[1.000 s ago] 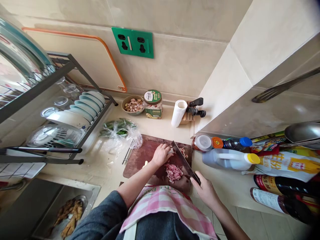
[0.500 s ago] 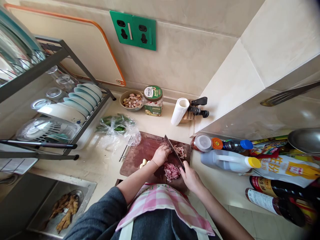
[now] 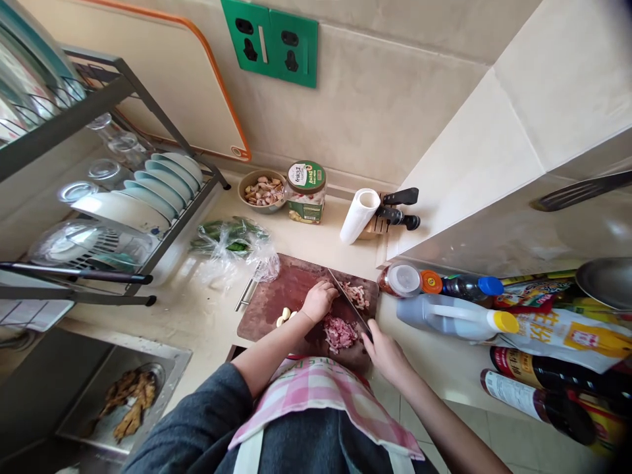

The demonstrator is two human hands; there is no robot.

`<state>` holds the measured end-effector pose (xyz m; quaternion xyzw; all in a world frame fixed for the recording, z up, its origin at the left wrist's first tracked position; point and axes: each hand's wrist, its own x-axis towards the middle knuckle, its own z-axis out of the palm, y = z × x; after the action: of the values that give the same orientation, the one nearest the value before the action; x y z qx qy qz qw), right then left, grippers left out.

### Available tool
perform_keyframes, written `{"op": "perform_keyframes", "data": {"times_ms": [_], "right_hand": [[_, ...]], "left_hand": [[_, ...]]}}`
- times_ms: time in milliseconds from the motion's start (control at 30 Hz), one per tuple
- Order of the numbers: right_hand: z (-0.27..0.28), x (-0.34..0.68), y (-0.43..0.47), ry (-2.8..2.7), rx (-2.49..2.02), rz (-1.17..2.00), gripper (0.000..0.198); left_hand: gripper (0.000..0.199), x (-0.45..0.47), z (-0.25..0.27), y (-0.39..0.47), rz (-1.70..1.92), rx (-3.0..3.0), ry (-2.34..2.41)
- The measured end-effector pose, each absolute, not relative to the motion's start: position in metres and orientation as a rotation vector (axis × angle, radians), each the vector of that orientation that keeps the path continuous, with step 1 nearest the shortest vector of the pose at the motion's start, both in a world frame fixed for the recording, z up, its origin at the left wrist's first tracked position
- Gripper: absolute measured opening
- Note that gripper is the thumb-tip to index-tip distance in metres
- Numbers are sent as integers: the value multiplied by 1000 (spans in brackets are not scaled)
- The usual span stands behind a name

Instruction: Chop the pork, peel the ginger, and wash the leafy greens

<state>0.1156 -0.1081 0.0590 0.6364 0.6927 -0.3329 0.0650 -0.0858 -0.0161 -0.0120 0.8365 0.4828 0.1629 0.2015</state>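
Observation:
My right hand (image 3: 388, 352) is wrapped round the handle of a kitchen knife (image 3: 347, 297), whose dark blade slants up and left over the brown cutting board (image 3: 276, 283). Beside the blade, on its left, my left hand (image 3: 320, 301) lies curled with the fingertips against or close to it; whatever is under those fingers is hidden. A pile of cut raw meat (image 3: 340, 333) sits below the blade, and paler chopped pieces (image 3: 356, 296) lie to its right. Several peeled garlic cloves (image 3: 284, 317) rest left of my left wrist.
Behind the board are a plastic bag of green vegetables (image 3: 237, 238), a bowl of garlic (image 3: 263, 192), a jar (image 3: 307, 191), a paper roll (image 3: 359, 216) and a knife block (image 3: 381, 224). Bottles (image 3: 449, 316) crowd the right; a dish rack (image 3: 168, 257) and sink (image 3: 170, 368) are left.
The knife handle and my right hand have shifted slightly right, and the blade has moved a little. My left hand stays curled at almost the same place. The camera view has shifted slightly.

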Motion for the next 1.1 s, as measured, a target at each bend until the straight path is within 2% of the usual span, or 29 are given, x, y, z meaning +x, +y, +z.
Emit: {"op": "perform_keyframes", "data": {"times_ms": [133, 367, 600, 833, 1100], "right_hand": [[55, 107, -91, 2120, 1922, -995, 21], [69, 153, -126, 2103, 1857, -1050, 22], [55, 113, -93, 2107, 1870, -1009, 20], [70, 147, -116, 2099, 1843, -1100, 23], [57, 119, -92, 2125, 1872, -1080, 23]], "left_hand": [[23, -88, -11, -18, 485, 2335, 1315], [23, -88, -8, -19, 490, 2332, 1406], [27, -89, -2, -19, 432, 2277, 1368], [25, -88, -1, -20, 451, 2202, 1434], [27, -94, 5, -21, 363, 2258, 1355]]}}
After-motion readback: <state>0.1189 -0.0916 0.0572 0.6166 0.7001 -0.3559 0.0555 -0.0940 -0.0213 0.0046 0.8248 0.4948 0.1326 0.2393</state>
